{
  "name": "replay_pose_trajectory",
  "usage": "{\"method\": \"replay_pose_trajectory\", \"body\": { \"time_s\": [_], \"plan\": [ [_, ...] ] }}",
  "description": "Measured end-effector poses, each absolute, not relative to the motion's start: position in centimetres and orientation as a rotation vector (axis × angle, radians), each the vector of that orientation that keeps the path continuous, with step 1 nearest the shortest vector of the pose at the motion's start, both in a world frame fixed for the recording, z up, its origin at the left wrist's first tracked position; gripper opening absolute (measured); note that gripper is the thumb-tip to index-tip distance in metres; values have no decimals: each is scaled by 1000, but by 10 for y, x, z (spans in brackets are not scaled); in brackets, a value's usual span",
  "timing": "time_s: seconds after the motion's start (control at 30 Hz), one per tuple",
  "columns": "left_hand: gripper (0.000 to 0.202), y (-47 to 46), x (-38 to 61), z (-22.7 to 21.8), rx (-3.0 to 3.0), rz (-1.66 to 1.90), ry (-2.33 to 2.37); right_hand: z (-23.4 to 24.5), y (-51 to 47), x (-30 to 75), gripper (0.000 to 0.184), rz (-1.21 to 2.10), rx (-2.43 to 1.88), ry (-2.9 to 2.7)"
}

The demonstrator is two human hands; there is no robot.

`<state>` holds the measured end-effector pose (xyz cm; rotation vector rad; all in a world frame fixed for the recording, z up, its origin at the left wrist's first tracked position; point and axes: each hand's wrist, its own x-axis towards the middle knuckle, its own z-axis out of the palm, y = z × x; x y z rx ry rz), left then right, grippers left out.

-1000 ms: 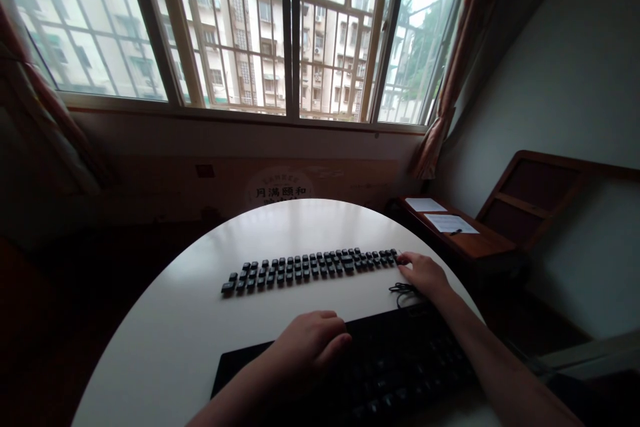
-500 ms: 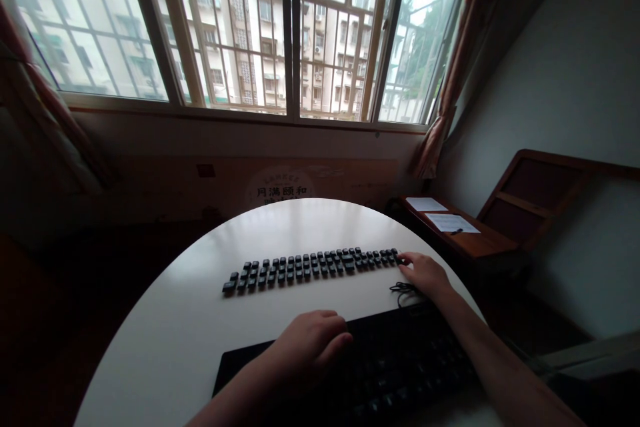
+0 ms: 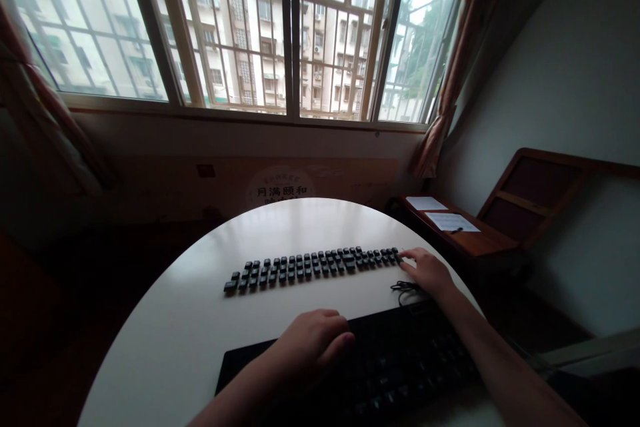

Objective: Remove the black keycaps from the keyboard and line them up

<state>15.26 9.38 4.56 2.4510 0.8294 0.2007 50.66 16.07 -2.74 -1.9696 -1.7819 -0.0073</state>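
A black keyboard (image 3: 400, 367) lies on the round white table (image 3: 200, 320) near me. My left hand (image 3: 313, 341) rests curled on the keyboard's left end, fingers bent together. Beyond it, several loose black keycaps (image 3: 310, 265) are lined up in rows across the table. My right hand (image 3: 425, 270) reaches to the right end of those rows, fingertips touching the last keycaps; whether it pinches one is hidden. A thin black cable (image 3: 403, 290) curls just beside that hand.
A large barred window (image 3: 280, 33) fills the wall ahead, with curtains (image 3: 450, 60) at both sides. To the right stands a low wooden desk (image 3: 460, 233) with papers (image 3: 450, 221) on it. The floor around the table is dark.
My right hand has crept slightly toward the end of the keycap rows. The left hand has barely shifted on the keyboard.
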Motion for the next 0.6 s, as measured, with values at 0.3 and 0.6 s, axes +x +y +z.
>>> {"method": "replay_pose_trajectory", "body": {
  "time_s": [0.3, 0.6],
  "plan": [
    [27, 95, 152, 41, 2493, 216, 815, -22, 160, 512, 35, -188, -1672, -1676],
    [26, 104, 134, 55, 2557, 268, 1090, -6, 151, 520, 37, -296, -1469, -1553]
  ]
}}
